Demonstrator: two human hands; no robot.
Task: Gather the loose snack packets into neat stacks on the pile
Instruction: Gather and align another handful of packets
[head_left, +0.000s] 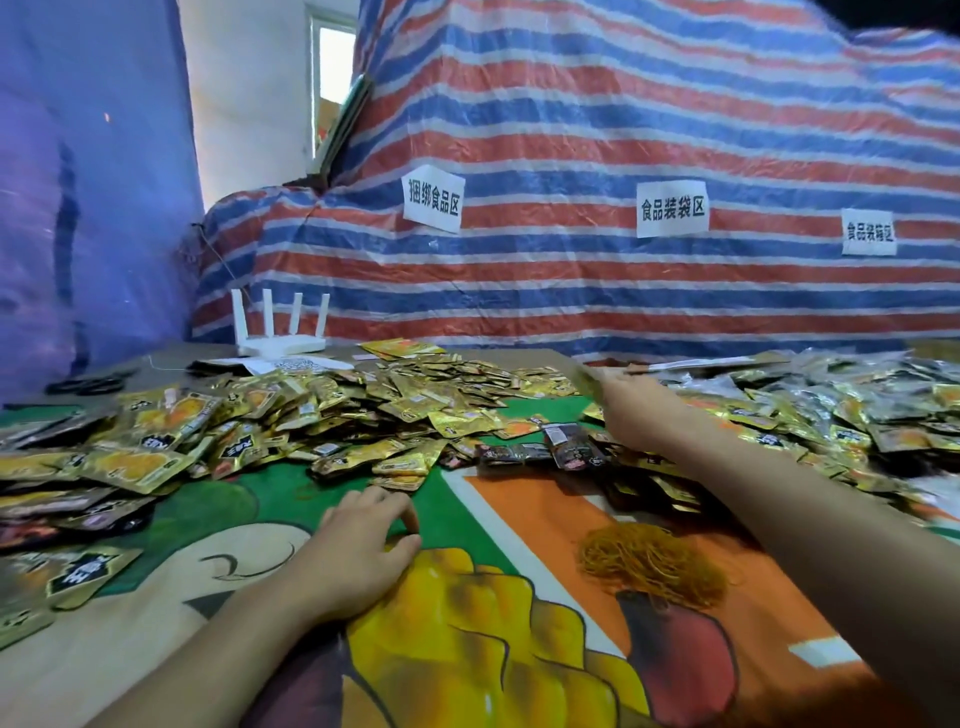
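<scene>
Snack packets (363, 405) heaped across the desk (483, 525); left grip (358, 551) rests on it, released, empty; right grip (631, 402) out at the heap, blurred, can't tell its state.

Left hand (363, 545) resting on printed tablecloth (483, 525), right hand (631, 405) blurred at heap of gold snack packets (389, 395), orange rubber bands (652, 564) near, white router (280, 330) behind.

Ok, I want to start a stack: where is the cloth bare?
Bare cloth runs between the left hand and the rubber bands, and in the green strip between that hand and the gold packet pile. Crowded: the pile behind, the dark packets by the right hand, both side edges.
</scene>
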